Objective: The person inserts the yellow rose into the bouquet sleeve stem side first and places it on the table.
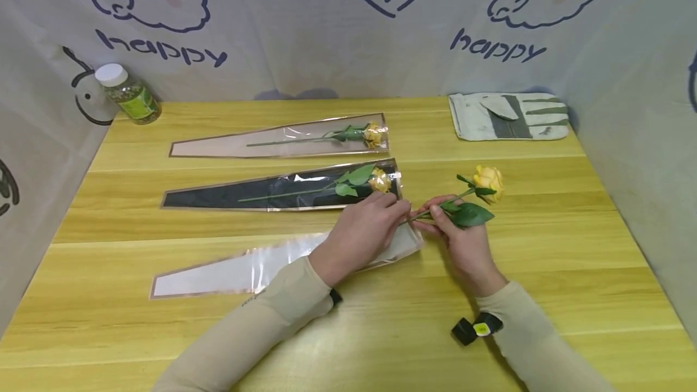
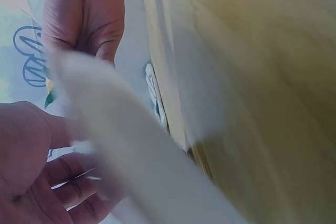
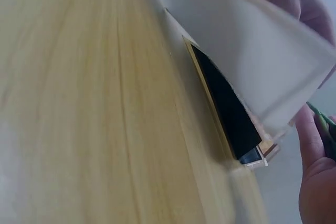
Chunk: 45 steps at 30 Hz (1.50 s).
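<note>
My right hand [image 1: 465, 244] holds a yellow rose [image 1: 488, 183] by its green stem, the bloom pointing right and a leaf below it. The cut end of the stem reaches the mouth of a white flower sleeve [image 1: 218, 277]. At that mouth, my left hand [image 1: 370, 222] pinches the sleeve, lifting it off the table, as the right wrist view shows. How far the stem goes in is hidden by the fingers. Just behind lies a black flower sleeve [image 1: 212, 198] holding a yellow rose; a pale pink sleeve [image 1: 212, 149] farther back holds another.
A white and grey glove [image 1: 509, 117] lies at the back right of the wooden table [image 1: 544, 331]. At the back left corner stands a jar [image 1: 133, 98] with a white lid. Cloth walls [image 1: 305, 29] with drawings enclose the back and sides.
</note>
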### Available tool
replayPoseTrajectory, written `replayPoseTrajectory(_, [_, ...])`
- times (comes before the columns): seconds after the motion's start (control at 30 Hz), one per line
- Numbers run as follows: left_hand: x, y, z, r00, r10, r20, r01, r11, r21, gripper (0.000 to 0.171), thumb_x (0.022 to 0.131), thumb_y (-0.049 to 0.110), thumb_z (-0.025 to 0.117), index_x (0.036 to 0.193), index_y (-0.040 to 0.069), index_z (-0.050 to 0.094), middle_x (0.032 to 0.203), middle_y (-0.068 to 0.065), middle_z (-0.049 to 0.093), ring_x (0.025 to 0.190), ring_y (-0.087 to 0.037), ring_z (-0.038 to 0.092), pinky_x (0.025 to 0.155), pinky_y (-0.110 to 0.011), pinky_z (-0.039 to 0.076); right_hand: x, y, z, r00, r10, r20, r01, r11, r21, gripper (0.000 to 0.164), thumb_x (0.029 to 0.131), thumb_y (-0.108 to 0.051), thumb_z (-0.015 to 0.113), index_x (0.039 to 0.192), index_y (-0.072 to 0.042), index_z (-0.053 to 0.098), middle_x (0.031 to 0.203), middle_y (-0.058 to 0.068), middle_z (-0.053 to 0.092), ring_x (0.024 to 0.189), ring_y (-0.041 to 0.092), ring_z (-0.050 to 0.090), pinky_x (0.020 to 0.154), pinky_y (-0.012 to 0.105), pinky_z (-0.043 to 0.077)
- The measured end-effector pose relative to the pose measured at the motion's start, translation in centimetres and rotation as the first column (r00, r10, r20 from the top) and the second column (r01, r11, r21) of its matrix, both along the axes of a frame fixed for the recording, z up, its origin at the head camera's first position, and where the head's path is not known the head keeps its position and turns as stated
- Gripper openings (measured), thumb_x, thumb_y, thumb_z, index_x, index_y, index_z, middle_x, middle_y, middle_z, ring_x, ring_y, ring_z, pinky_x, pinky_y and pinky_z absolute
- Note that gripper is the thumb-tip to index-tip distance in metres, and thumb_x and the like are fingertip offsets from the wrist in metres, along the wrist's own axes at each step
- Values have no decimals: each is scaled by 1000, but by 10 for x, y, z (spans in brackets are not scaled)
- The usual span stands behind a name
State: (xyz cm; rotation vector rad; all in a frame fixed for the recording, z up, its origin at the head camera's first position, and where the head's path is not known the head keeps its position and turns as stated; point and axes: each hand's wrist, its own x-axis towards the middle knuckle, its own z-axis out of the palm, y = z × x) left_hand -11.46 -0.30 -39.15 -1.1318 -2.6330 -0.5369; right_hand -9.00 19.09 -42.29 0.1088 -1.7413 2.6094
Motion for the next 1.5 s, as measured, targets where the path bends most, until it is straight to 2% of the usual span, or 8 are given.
replayPoseTrajectory(0.3, [0, -1, -1, 1000, 2, -21, -2, 1000, -2, 10, 100, 15, 57, 104, 15, 67, 96, 0, 65, 88, -16, 61, 64, -28, 53, -3, 3, -1, 995, -81, -65, 82, 997, 4, 24, 94, 6, 61, 115, 14, 53, 101, 19, 62, 92, 29, 69, 84, 40, 53])
replayPoseTrajectory(0.4, [0, -1, -2, 1000, 4, -26, -4, 1000, -4, 11, 101, 16, 56, 103, 15, 67, 95, 1, 65, 88, -16, 60, 63, -28, 53, -7, 9, -11, 990, -105, -97, 98, 992, -82, 20, 91, 12, 61, 109, 13, 51, 97, 25, 63, 90, 34, 70, 80, 41, 55])
replayPoseTrajectory(0.53, [-1, -1, -2, 999, 4, -32, -4, 1000, 0, 11, 102, 17, 55, 102, 15, 66, 93, 1, 65, 86, -16, 59, 62, -27, 52, -8, 11, -15, 985, -137, -106, 119, 980, -161, 14, 96, 3, 59, 103, 14, 54, 98, 30, 62, 91, 40, 68, 79, 43, 55])
replayPoseTrajectory(0.63, [-1, -2, -2, 1000, 0, -31, 0, 1000, 7, 10, 101, 16, 56, 101, 15, 65, 92, 1, 64, 86, -16, 59, 61, -27, 52, -5, 8, -7, 980, -172, -101, 160, 980, -117, 18, 99, -5, 59, 101, 13, 55, 98, 30, 62, 91, 39, 68, 78, 43, 55])
replayPoseTrajectory(0.8, [-1, -2, -2, 1000, -3, -24, 3, 1000, 28, 9, 100, 16, 58, 103, 15, 66, 94, 1, 65, 88, -16, 61, 64, -29, 53, -4, 6, 1, 979, -192, -71, 186, 978, -92, 13, 96, 0, 62, 102, 10, 58, 96, 24, 64, 88, 34, 70, 77, 40, 55])
replayPoseTrajectory(1.03, [-1, -2, -2, 1000, -2, -6, 2, 999, 39, 9, 101, 16, 57, 103, 14, 65, 91, 0, 64, 88, -18, 63, 63, -30, 53, -4, 4, 5, 988, -155, 0, 154, 983, -101, 9, 91, 8, 64, 100, 10, 62, 94, 21, 67, 88, 30, 70, 79, 39, 55])
replayPoseTrajectory(1.27, [0, 1, 1, 1000, -1, -4, 2, 999, 49, 10, 101, 14, 56, 104, 14, 66, 91, -1, 62, 82, -17, 63, 60, -29, 53, -1, -1, 2, 984, -137, 112, 145, 987, -69, 7, 90, 7, 67, 92, 0, 68, 91, 12, 67, 83, 23, 70, 75, 32, 57])
replayPoseTrajectory(1.5, [0, 1, 2, 1000, -5, 11, 5, 999, 40, 9, 100, 14, 57, 104, 14, 66, 90, -1, 61, 79, -16, 62, 60, -28, 53, 2, 2, 1, 991, -43, 130, 71, 973, -220, 19, 98, -9, 62, 108, 7, 64, 108, 22, 63, 97, 28, 67, 85, 33, 52])
